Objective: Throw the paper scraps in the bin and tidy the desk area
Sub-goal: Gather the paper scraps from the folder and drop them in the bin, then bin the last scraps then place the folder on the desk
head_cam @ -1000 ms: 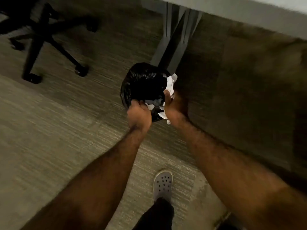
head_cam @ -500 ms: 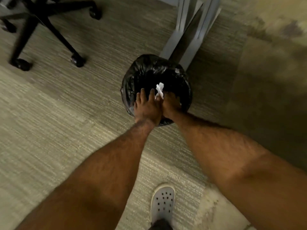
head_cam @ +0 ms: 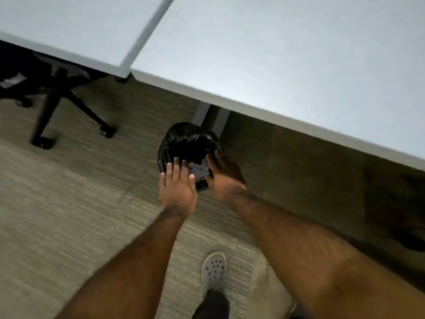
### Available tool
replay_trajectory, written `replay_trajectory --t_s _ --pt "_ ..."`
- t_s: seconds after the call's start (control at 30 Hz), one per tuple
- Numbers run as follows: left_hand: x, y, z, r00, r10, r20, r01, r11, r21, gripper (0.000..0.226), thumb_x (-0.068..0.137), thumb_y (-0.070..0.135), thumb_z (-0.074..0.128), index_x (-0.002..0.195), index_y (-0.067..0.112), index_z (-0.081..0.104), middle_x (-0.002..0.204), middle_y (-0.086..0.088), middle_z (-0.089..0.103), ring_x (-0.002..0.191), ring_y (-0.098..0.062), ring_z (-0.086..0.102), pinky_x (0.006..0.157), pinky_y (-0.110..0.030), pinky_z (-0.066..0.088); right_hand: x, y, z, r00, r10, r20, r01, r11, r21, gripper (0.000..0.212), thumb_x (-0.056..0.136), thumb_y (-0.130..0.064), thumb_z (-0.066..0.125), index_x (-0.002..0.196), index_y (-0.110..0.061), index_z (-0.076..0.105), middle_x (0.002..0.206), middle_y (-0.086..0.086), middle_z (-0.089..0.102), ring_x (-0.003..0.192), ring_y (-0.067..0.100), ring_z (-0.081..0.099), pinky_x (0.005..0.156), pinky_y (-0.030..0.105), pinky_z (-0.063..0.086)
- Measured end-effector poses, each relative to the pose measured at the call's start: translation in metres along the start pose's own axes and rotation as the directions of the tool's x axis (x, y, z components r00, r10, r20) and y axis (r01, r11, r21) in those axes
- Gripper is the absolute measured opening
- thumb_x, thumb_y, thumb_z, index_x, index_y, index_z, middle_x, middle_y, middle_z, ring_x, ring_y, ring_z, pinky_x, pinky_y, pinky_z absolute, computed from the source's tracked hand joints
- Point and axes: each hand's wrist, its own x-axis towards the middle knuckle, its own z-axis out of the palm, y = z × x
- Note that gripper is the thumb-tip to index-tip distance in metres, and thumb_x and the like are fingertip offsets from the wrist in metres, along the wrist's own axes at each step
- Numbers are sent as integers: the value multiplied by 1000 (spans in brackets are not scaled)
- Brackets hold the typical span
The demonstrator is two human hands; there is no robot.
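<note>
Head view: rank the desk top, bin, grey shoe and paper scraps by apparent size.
1. desk top
2. bin
3. grey shoe, looks nearly as large as the bin, but sits nearer the camera, so unsure
4. paper scraps

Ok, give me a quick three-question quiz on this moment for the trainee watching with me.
1. True or false: the paper scraps lie inside the bin.
2. How is the left hand held? A) clenched on paper B) open, fingers spread C) gripping the desk
3. Fill in: the bin is lined with a ____ bag.

Key: 1 true, the scraps sit in the bin between the left hand and the right hand. 2 B. 3 black.
</note>
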Motion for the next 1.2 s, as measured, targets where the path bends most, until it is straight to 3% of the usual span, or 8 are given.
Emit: replay_trajectory --t_s 0.13,0.17,0.33,0.57,0.73,0.93,1.2 --pt "-45 42 -58 993 121 -12 -121 993 3 55 101 36 22 151 15 19 160 -7 13 147 -23 8 118 -44 9 -85 9 -48 992 116 -54 -109 986 123 60 98 -43 40 152 -25 21 155 12 32 136 32 36 110 43 30" --pt "-57 54 -72 989 149 -5 -149 989 -6 55 101 36 23 151 15 19 161 -7 13 147 -23 7 119 -44 9 -107 13 -58 986 144 -79 -133 983 128 60 97 -45 39 151 -24 22 153 11 34 135 31 36 110 43 29" --pt "-115 111 -132 950 299 86 -299 954 -15 55 101 39 18 151 18 16 161 -3 10 147 -19 4 119 -41 4 -208 29 -102 958 260 -122 -239 957 165 66 97 -50 38 153 -25 13 163 4 8 149 23 9 118 40 8" --pt "-179 194 -184 811 558 173 -561 827 -39 57 100 43 12 151 18 17 161 -3 9 147 -18 2 118 -38 -2 -313 45 -144 865 461 -196 -410 877 250 67 95 -50 43 152 -25 18 162 2 14 149 20 10 118 38 7" --pt "-214 265 -191 670 705 232 -708 701 -82 57 100 46 11 150 19 20 161 -3 10 147 -17 3 119 -39 0 -379 81 -164 738 611 -288 -512 784 351 66 95 -51 42 151 -23 20 161 3 20 148 20 13 118 39 10" --pt "-256 359 -179 499 833 239 -842 531 -92 56 100 46 17 148 18 27 160 -4 17 146 -19 11 118 -38 5 -464 139 -170 531 771 -352 -582 634 510 63 95 -52 42 149 -25 25 159 2 24 148 19 15 117 39 14" --pt "-330 468 -144 268 912 309 -945 312 -99 56 99 47 24 146 17 30 158 -7 22 145 -22 16 118 -41 13 -570 208 -145 252 925 -283 -556 378 740 60 95 -47 48 147 -22 34 156 2 31 145 21 23 118 40 25"
